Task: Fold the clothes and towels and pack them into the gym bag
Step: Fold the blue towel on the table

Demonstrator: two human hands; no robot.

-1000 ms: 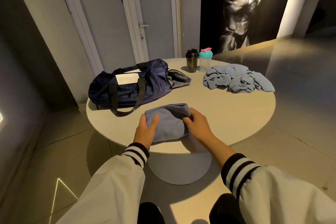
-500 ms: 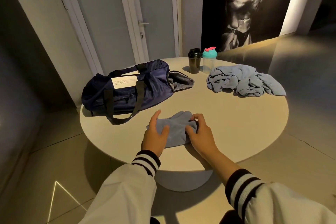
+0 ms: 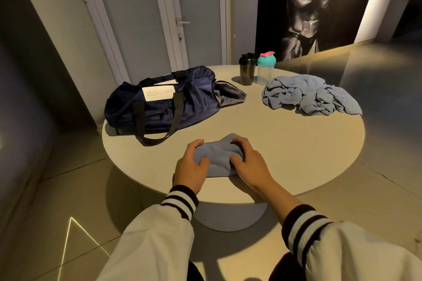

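A small folded blue towel (image 3: 217, 156) lies near the front edge of the round beige table (image 3: 285, 143). My left hand (image 3: 190, 167) grips its left side with curled fingers. My right hand (image 3: 247, 162) grips its right side, thumb on the cloth. A navy gym bag (image 3: 159, 107) with black straps lies at the table's back left, its end flap open towards the right. A crumpled pile of blue clothes (image 3: 306, 96) sits at the back right.
A black shaker bottle (image 3: 247, 68) and a clear one with a teal lid (image 3: 266, 67) stand at the table's far edge between the bag and the pile. Beyond are white doors and a wall poster. Tiled floor surrounds the table.
Both hands have closed onto the towel from its two sides, bunching it smaller. The view has shifted a little to the left.
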